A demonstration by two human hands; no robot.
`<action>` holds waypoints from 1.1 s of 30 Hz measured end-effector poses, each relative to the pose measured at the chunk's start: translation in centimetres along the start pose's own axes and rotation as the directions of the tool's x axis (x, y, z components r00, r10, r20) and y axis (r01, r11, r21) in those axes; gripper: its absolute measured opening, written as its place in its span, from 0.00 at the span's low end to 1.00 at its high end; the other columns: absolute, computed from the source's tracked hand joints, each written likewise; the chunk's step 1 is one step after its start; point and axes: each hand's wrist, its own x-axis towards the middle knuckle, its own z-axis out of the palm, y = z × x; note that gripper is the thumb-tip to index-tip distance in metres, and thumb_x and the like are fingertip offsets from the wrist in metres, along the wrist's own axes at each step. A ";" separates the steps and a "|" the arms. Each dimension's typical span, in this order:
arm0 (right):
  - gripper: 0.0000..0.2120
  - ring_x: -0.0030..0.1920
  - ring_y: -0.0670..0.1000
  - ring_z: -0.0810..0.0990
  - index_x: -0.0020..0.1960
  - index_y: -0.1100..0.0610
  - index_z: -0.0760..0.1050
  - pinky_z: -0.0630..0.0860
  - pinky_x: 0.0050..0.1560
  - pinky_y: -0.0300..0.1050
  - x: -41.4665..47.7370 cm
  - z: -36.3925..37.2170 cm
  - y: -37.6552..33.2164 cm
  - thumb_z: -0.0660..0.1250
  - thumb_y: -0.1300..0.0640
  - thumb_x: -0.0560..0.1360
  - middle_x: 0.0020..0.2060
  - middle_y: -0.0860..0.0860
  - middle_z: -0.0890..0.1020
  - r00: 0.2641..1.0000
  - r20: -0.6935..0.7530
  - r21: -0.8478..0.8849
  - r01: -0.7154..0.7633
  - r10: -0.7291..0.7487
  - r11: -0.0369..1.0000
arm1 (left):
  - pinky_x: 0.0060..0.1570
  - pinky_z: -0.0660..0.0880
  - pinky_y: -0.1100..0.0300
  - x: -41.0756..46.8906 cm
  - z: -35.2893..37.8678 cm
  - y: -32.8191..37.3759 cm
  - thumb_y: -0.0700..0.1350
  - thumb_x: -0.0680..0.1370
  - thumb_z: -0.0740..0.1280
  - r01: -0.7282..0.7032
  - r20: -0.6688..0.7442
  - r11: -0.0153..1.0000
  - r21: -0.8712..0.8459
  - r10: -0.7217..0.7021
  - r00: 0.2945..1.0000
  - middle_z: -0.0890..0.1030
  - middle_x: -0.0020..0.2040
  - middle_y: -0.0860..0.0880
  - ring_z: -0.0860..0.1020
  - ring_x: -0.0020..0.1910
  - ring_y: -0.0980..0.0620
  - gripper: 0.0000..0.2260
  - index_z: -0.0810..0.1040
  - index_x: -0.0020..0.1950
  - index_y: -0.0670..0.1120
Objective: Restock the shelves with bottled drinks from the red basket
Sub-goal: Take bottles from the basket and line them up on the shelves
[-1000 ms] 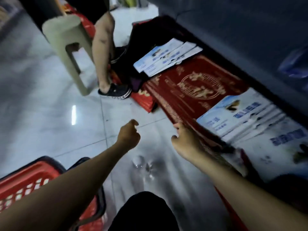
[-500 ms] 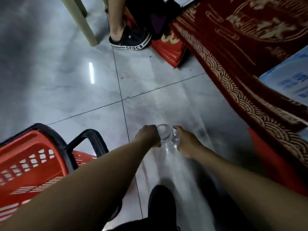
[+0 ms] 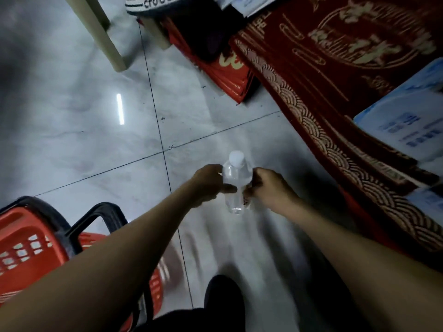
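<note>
A clear water bottle (image 3: 236, 178) with a white cap stands upright over the grey tiled floor, mid-frame. My left hand (image 3: 208, 184) grips its left side, thumb across the front. My right hand (image 3: 268, 188) grips its right side, fingers curled on the body. The red basket (image 3: 31, 243) with black rim and handle sits on the floor at the lower left, beneath my left forearm; its inside is mostly hidden.
Red patterned flat packs (image 3: 335, 75) and blue-white packets (image 3: 407, 121) lie stacked at the right. A beige stool's legs (image 3: 105, 37) and another person's black shoe (image 3: 155, 6) are at the top. My own dark shoe (image 3: 225, 295) is below the bottle.
My hands went from apart and holding nothing to closing on the bottle from both sides. The bottle now stands taller between them, cap showing. The view tilted down to the floor.
</note>
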 end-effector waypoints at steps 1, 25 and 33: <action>0.07 0.46 0.48 0.83 0.48 0.53 0.79 0.81 0.50 0.48 -0.2 -1.4 -0.8 0.73 0.56 0.71 0.43 0.46 0.85 1.000 -0.009 0.035 0.011 -0.011 0.999 | 0.49 0.76 0.49 -0.5 -0.7 1.1 0.42 0.72 0.76 -0.028 0.025 0.997 -0.075 0.030 0.999 0.81 0.57 0.39 0.79 0.53 0.41 0.15 0.79 0.58 0.44; 0.18 0.46 0.40 0.84 0.55 0.47 0.83 0.81 0.46 0.38 -48.0 -26.3 -34.7 0.75 0.65 0.71 0.46 0.41 0.86 0.293 -0.829 -0.230 0.598 -0.477 0.768 | 0.54 0.79 0.42 -46.8 -8.6 37.8 0.35 0.71 0.74 -0.893 -0.032 0.291 -0.343 0.947 0.321 0.81 0.58 0.37 0.81 0.57 0.36 0.20 0.79 0.62 0.44; 0.20 0.39 0.30 0.77 0.60 0.50 0.80 0.74 0.41 0.26 -56.3 -32.6 -37.3 0.78 0.58 0.69 0.39 0.35 0.78 0.080 -0.898 -0.364 0.419 -0.433 0.832 | 0.46 0.81 0.54 -53.8 -4.9 47.6 0.30 0.75 0.68 -0.907 -0.020 0.137 -0.399 0.987 0.158 0.81 0.53 0.45 0.82 0.51 0.49 0.17 0.73 0.62 0.41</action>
